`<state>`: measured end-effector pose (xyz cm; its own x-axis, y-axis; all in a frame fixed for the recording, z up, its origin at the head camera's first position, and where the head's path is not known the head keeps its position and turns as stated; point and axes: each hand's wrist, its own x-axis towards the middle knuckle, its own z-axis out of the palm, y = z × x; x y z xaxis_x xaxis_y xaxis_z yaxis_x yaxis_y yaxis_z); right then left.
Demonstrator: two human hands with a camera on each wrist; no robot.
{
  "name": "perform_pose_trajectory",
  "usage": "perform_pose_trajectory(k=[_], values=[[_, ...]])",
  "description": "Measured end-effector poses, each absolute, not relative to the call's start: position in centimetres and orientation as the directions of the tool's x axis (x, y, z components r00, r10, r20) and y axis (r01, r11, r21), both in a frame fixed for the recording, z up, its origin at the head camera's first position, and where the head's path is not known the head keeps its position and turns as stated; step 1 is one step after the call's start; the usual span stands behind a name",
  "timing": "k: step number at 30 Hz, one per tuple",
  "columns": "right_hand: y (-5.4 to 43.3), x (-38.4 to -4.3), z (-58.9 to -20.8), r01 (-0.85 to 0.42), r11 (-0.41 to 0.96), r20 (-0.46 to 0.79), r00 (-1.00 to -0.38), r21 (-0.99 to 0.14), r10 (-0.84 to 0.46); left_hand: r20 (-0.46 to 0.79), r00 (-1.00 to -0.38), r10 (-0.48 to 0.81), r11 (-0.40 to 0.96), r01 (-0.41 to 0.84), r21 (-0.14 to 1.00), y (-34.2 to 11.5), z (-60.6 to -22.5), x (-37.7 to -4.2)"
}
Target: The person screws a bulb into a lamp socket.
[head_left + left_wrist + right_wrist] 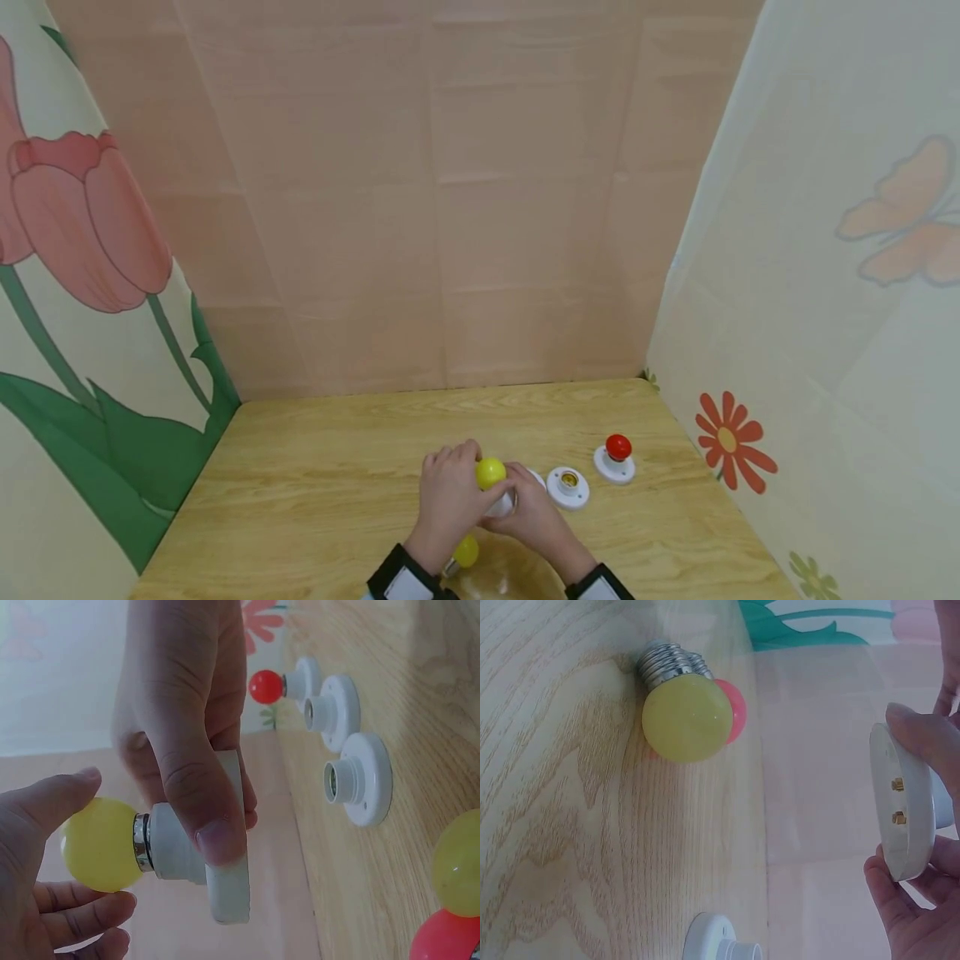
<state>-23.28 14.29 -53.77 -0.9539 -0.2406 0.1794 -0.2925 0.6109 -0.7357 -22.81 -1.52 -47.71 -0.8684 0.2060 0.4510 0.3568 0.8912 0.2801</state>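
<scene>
Lest it spin, presumably, your right hand [531, 506] pinches the white socket [227, 894] at lower centre while your left hand [450, 490] grasps the yellow bulb [491, 473].

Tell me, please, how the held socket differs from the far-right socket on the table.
The held socket carries a yellow bulb; the far-right socket carries a red bulb. The held socket is gripped above the table by the right hand; the far-right socket stands on it, untouched. Both are white with a round base.
</scene>
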Motion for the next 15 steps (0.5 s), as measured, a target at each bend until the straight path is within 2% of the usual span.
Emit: perform_pose_trajectory(k=[8,15], values=[[14.22,-23.17,-53.83,-0.303,0.615,0.193,-0.951,-0.728,-0.240,0.470,-0.858,0.207,0.886,0.368,0.283,-1.56,-47.71,-22.66],[14.25,-23.16,-54.11,-0.317,0.628,0.220,-0.948,-0.710,-0.229,0.387,-0.891,0.239,0.821,0.398,0.409,-1.96,-47.19,-22.63]])
